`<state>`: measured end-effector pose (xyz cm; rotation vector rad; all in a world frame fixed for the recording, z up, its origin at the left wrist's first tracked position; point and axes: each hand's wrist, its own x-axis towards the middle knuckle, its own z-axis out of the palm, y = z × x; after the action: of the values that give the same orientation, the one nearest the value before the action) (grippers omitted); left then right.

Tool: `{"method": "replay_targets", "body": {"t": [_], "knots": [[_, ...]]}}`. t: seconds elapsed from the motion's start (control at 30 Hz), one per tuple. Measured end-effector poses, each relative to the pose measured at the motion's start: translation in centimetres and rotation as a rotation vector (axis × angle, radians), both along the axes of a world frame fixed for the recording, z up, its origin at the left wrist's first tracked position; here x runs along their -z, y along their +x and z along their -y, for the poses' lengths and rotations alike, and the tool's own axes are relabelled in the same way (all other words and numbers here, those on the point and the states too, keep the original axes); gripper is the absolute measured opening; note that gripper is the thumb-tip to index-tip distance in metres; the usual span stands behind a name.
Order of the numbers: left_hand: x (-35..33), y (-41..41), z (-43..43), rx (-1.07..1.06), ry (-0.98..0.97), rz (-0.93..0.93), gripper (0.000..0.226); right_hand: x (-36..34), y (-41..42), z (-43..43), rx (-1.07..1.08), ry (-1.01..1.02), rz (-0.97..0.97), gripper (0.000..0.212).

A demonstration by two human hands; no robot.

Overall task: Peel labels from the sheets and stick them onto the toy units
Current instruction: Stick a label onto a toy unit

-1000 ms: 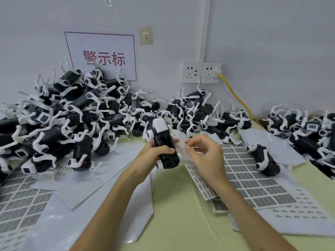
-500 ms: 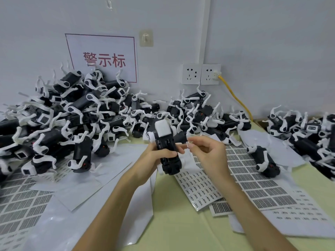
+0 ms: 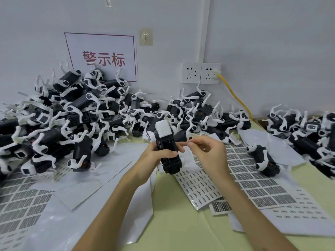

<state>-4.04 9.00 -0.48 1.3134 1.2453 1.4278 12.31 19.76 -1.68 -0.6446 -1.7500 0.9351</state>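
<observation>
Likely small assembly workshop: toy units (image 3: 87,113) heaped on bench, label sheets (image 3: 253,178) spread, warning sign (image 3: 103,57) on wall, sockets (image 3: 201,73).

Print on the label sheets (image 3: 257,183) is unreadably small; the toy pile (image 3: 76,113) overruns the left edge.

Your left hand (image 3: 154,158) holds a toy unit (image 3: 167,151) above mid-table (image 3: 181,229); your right hand (image 3: 210,153), just right of it, pinches a label (image 3: 188,141) beside the unit. Label sheets (image 3: 257,185) lie under and right of your hands, with a lone toy (image 3: 263,160) on them. The big heap (image 3: 72,115) sits behind-left against the wall, the small heap (image 3: 308,131) far right.
</observation>
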Motion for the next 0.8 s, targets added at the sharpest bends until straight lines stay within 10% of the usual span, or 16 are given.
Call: {"method": "replay_targets", "body": {"t": [0.47,0.63,0.8], "knots": [[0.1,0.2,-0.4,-0.210,-0.055,0.191,0.058,-0.3,-0.1,0.9,-0.006,0.086,-0.001,0.011],[-0.5,0.7,-0.7,-0.147,-0.012,0.455,0.045,0.2,-0.8,1.7,-0.206,-0.009,0.161,0.081],[-0.3,1.1,-1.0,-0.057,-0.023,0.476,0.052,0.7,-1.1,1.7,-0.137,-0.001,0.063,0.081]]}}
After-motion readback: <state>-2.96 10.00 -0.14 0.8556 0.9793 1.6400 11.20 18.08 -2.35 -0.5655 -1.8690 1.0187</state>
